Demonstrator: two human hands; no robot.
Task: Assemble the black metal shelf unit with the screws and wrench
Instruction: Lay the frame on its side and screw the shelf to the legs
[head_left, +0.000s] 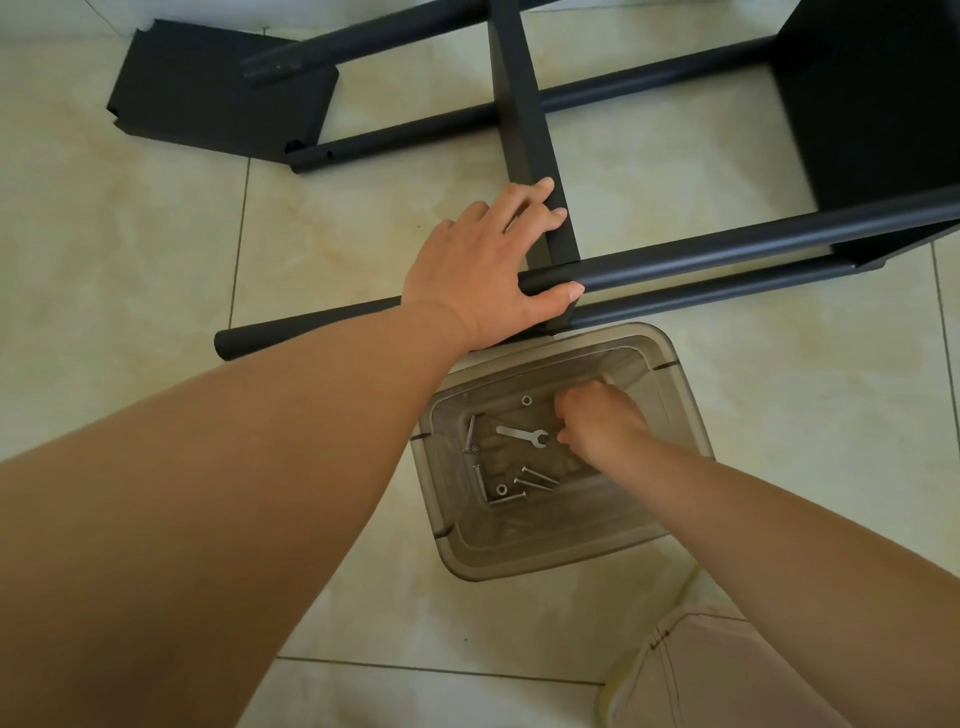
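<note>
left hand (480, 265) fingers grasp the round matte black tube (727, 254); right hand (597, 421) fingers curled in the translucent bin (675, 364), grasp unclear.

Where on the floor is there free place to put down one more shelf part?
Bare tile lies left of the left hand, below the loose black shelf panel. More lies right of the clear plastic bin. Between the black metal frame tubes it is crowded.

Matt black metal shelf frame (727, 249), translucent smoky plastic bin (670, 364), shiny steel wrench (519, 435)
</note>
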